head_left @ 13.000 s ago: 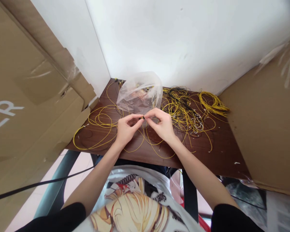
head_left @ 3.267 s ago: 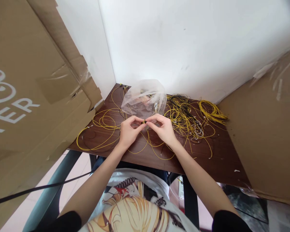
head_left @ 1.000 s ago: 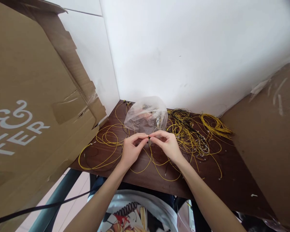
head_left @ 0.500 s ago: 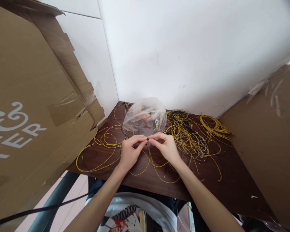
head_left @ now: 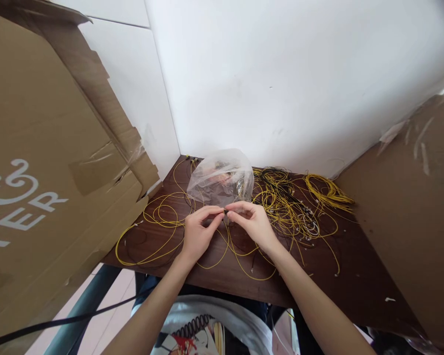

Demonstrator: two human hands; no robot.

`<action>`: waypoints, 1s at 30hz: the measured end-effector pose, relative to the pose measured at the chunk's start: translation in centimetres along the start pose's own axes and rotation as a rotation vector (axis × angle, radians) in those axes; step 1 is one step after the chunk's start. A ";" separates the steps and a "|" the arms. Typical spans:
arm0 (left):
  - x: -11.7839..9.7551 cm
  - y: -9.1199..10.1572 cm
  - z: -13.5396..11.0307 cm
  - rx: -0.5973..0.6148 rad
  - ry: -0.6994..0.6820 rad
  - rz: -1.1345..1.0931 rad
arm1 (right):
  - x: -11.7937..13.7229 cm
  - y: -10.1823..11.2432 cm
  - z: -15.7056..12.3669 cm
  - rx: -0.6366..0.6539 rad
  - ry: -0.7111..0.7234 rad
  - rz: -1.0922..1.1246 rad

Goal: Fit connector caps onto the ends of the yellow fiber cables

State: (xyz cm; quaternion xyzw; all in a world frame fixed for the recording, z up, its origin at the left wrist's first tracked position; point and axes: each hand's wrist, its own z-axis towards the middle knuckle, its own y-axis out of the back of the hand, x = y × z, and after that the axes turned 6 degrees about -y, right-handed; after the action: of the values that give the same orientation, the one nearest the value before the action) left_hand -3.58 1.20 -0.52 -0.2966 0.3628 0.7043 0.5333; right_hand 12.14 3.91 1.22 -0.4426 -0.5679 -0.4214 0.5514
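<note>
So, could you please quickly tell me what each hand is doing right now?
Left hand: closed, pinching a small dark piece.
Right hand: closed, pinching the same small dark piece from the other side.

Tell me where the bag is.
In the head view, the bag lies on the table beyond the left hand and right hand, left of the tangled wires.

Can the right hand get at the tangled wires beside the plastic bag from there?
Probably yes: the tangled wires lie close beside the right hand with nothing seen standing between, though it looks busy pinching the small dark piece.
</note>
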 end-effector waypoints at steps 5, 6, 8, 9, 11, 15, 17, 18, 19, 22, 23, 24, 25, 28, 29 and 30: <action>-0.3 0.0 0.1 0.008 0.025 -0.040 | 0.3 0.2 -0.1 0.003 0.002 -0.034; -0.4 0.0 0.1 0.009 0.024 -0.037 | 0.2 0.2 -0.1 0.003 0.011 -0.056; -0.4 0.0 0.1 0.009 0.021 -0.033 | 0.0 0.2 -0.1 0.005 0.026 -0.093; -0.4 0.0 0.1 0.009 0.020 -0.035 | -0.1 0.2 -0.1 0.007 0.031 -0.104; -0.4 0.0 0.1 0.013 0.019 -0.042 | -0.2 0.2 0.0 0.010 0.039 -0.116; -0.3 0.0 0.1 0.023 0.021 -0.029 | -0.2 0.2 -0.1 0.011 0.056 -0.134; -0.4 0.0 0.2 0.028 0.016 -0.004 | -0.2 0.2 -0.1 0.012 0.067 -0.151; -0.4 0.0 0.2 0.031 0.011 0.008 | -0.2 0.2 -0.1 0.012 0.070 -0.160; -0.5 0.0 0.2 0.036 0.006 0.019 | -0.2 0.3 -0.1 0.012 0.072 -0.170; -0.6 0.0 0.2 0.050 -0.004 0.038 | -0.2 0.3 -0.2 0.014 0.070 -0.187; -0.6 0.0 0.2 0.052 -0.006 0.041 | -0.2 0.3 -0.2 0.016 0.065 -0.179; -0.6 0.0 0.2 0.054 -0.007 0.043 | -0.2 0.3 -0.2 0.022 0.059 -0.161; -0.6 0.0 0.2 0.056 -0.008 0.045 | -0.2 0.3 -0.2 0.028 0.048 -0.134; -0.6 -0.1 0.2 0.058 -0.005 0.048 | -0.3 0.0 -0.2 0.043 -0.001 -0.023; -0.7 -0.1 0.2 0.058 -0.005 0.049 | -0.4 0.0 -0.2 0.047 -0.019 0.012; -0.7 -0.1 0.2 0.057 -0.005 0.050 | -0.4 -0.1 -0.1 0.049 -0.035 0.041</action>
State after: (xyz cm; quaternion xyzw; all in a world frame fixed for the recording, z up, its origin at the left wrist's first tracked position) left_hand -3.35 1.01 0.14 -0.2705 0.3889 0.7073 0.5247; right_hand 12.07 3.75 0.83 -0.4479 -0.5783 -0.3882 0.5605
